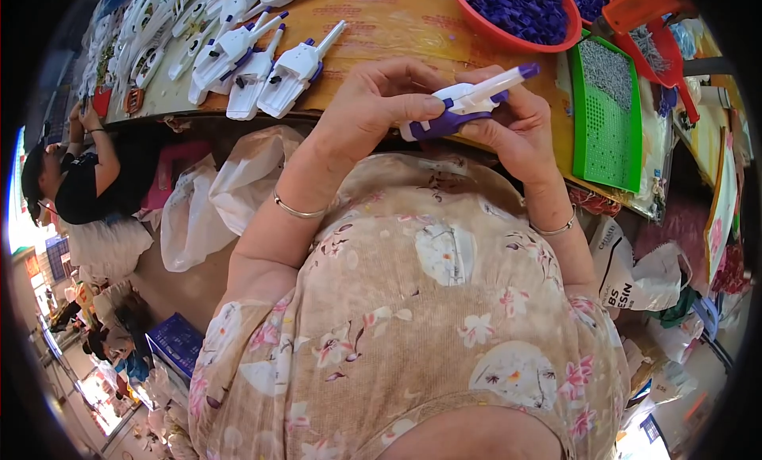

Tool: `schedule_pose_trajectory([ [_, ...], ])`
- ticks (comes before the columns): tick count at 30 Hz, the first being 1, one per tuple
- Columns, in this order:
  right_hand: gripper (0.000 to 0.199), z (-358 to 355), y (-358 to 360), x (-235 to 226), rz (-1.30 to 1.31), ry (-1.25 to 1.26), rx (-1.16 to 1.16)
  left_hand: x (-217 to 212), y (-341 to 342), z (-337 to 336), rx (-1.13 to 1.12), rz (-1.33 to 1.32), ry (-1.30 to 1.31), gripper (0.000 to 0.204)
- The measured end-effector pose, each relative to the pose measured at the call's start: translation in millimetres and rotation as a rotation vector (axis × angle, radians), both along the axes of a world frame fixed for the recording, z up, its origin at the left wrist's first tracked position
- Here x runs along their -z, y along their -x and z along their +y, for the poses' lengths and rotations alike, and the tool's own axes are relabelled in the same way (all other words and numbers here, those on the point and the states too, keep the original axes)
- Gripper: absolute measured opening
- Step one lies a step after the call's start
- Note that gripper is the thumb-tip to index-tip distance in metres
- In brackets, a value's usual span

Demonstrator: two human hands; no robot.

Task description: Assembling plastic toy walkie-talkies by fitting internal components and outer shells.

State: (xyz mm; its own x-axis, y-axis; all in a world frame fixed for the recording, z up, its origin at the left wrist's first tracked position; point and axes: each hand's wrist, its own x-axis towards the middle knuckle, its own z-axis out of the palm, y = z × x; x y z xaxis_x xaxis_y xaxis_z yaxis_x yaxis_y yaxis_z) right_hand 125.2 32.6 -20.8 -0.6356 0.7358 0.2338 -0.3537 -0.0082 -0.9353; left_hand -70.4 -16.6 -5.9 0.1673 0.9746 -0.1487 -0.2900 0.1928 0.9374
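Observation:
Above the table's near edge, both hands hold a white and purple plastic housing (468,103) with a long white barrel and a purple tip. The barrel points up and to the right. My left hand (357,111) grips the left end, its thumb pressed on the white shell. On the other side my right hand (524,134) has its fingers around the purple lower part and behind the barrel. Some fingers of both hands are hidden behind the housing. Left of my hands, several similar white housings (290,79) lie on the table, their inner sides partly visible.
A red bowl (486,33) of small purple parts stands at the far right. Beside it are a green perforated tray (605,146) with screws and a red scoop (663,63). An orange tool (643,9) juts in above. A person (83,174) works at far left.

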Motion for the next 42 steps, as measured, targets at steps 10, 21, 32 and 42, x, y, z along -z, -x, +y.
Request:
schedule_pose_trajectory([
  [10, 0.050, 2.4, -4.8, 8.4, 0.017, 0.096, 0.045, -3.6, -1.0, -5.8, -0.065, 0.361, -0.398, 0.018],
  [21, 0.046, -4.3, -10.9, 0.6, -0.092, 0.083, 0.079, -7.0, -5.8, -10.0, -0.074, 0.261, -0.330, 0.017],
  [32, 0.041, -15.3, -9.4, -8.6, -0.393, -0.418, 0.241, -15.1, -4.8, -11.1, -0.049, 0.753, -0.546, 0.007],
  [42, 0.040, -23.7, -8.6, 2.5, -0.271, -0.088, 0.142, -15.3, 9.2, -17.9, 0.150, 0.778, -0.533, 0.012],
])
